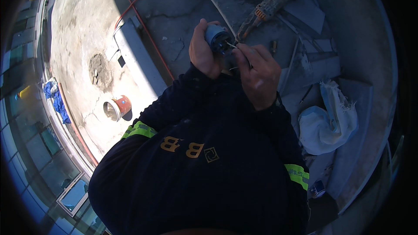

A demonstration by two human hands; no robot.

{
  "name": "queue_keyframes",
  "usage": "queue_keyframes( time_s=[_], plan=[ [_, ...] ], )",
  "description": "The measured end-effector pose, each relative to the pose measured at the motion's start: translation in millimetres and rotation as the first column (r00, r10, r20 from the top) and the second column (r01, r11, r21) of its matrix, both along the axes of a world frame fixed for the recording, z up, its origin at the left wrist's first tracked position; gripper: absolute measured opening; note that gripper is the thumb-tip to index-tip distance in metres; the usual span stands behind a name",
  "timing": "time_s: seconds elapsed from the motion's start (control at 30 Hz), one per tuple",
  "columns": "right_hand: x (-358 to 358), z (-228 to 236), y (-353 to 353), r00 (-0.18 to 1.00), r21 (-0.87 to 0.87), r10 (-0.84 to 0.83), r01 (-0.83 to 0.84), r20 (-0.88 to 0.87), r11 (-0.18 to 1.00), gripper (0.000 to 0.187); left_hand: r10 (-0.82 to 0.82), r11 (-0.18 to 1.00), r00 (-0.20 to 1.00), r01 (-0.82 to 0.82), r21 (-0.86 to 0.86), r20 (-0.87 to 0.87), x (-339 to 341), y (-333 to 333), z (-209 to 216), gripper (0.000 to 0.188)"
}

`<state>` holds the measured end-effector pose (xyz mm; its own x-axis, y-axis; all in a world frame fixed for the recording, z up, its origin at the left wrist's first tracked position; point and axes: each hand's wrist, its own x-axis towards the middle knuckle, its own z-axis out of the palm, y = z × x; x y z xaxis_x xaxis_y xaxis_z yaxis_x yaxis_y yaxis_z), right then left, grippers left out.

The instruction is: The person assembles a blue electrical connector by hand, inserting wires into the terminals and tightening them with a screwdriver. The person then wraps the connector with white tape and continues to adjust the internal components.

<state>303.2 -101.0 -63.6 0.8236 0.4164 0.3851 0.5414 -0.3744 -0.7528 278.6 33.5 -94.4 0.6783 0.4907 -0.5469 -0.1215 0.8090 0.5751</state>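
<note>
Wrapped around a blue cylindrical housing (216, 37), my left hand (203, 51) holds it with its dark open end facing my right hand. Small parts inside that end are too dark to make out. My right hand (259, 70) is closed in a pinch, thumb against forefinger, on a thin pale wire-like piece (231, 45). That piece reaches into the open end of the housing. Both hands are close together in front of my chest. Just beyond them, an orange and grey power tool (270, 5) lies on the floor.
Broken slabs (320, 63) and a white woven sack (325, 124) lie on the right. A red cable (150, 39) crosses the floor past a long pale slab (136, 61). On the sunlit left, a red and white bucket (121, 107) lies tipped over near a rubble heap (100, 70).
</note>
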Motion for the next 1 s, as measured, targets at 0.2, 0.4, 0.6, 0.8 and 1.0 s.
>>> queue_keyframes(
  time_s=[0.2, 0.4, 0.6, 0.8, 1.0],
  plan=[
    [1.6, 1.5, 0.4, 1.0, -0.019, -0.008, 0.008, 0.005, 1.0, 0.008, -0.004, 1.0, 1.0, 0.003, 0.017, 0.029, 2.3, 0.5, 0.5, 0.038],
    [4.3, 4.8, 1.8, 0.999, -0.056, -0.015, 0.017, 0.037, 0.998, 0.009, -0.054, 0.978, 0.997, 0.042, 0.204, 0.05, 8.6, 0.9, 9.5, 0.041],
    [3.6, 1.6, 2.5, 0.991, -0.088, -0.044, 0.055, 0.123, 0.995, 0.013, -0.111, 0.966, 0.994, 0.105, 0.235, 0.012, 8.4, -3.4, 7.1, 0.036],
    [-2.1, -1.6, 2.6, 0.981, -0.138, -0.027, 0.054, 0.194, 0.989, 0.013, -0.16, 0.974, 0.985, 0.148, 0.174, 0.061, 8.4, -10.6, 25.4, 0.035],
    [-6.4, -5.6, 2.6, 0.979, -0.068, -0.067, 0.081, 0.192, 0.994, 0.01, -0.141, 0.99, 0.966, 0.132, 0.057, 0.219, 0.0, -16.3, 24.2, 0.038]
  ],
)
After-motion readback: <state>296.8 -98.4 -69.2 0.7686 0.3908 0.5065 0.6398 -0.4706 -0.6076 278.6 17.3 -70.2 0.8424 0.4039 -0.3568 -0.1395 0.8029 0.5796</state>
